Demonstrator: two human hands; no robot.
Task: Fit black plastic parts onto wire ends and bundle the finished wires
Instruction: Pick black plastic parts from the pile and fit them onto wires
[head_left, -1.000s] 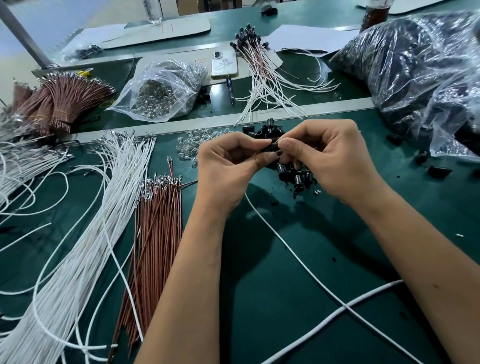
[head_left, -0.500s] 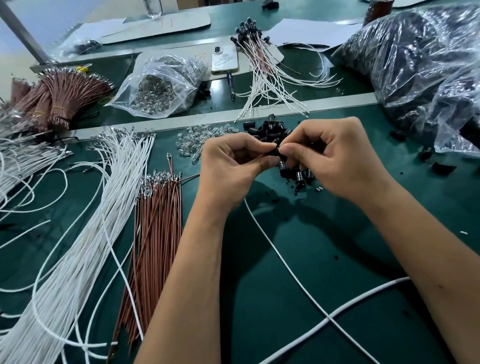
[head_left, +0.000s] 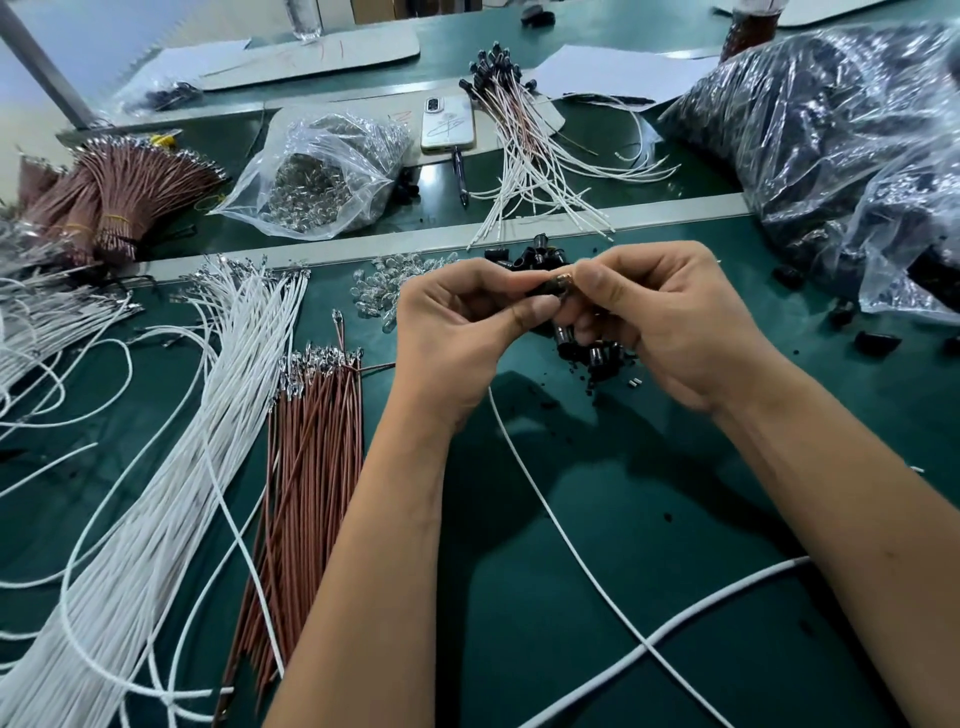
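Black plastic cylindrical part (head_left: 551, 287) pinched between left hand (head_left: 457, 327) and right hand (head_left: 670, 322) — thin white wire (head_left: 566, 535) trails toward the green bench's (head_left: 623, 519) near edge.

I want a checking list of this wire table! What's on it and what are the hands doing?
Surface: dark green table mat, with a pale divider strip across it.
Job's things: small black plastic part pinched between both hands; loose black parts pile beneath them; thin white wire trailing from the hands; finished wires with black ends farther back.
Clutter: white smartphone, dark pen, clear bag of shiny metal bits, big clear bag of black parts.
Grippers: left hand and right hand both pinching the part.
Cables: white wire heap, brown wire bunch, tied brown bundles.
Surroundings: white paper sheets.
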